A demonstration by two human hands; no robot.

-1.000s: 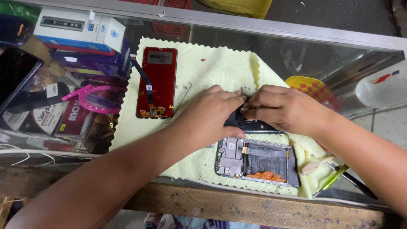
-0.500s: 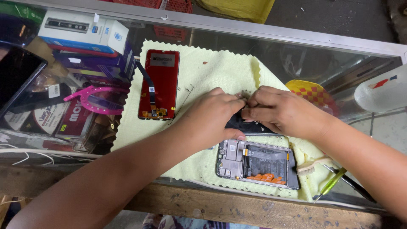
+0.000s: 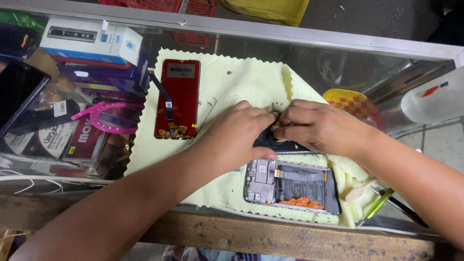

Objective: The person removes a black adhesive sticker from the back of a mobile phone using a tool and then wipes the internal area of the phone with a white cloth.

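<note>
The left hand and the right hand meet fingertip to fingertip, both pinching a dark phone part near the centre of the yellow cloth. At six o'clock from it lies the opened phone body; at nine o'clock, the red screen panel.

Dark part mostly under hands
</note>
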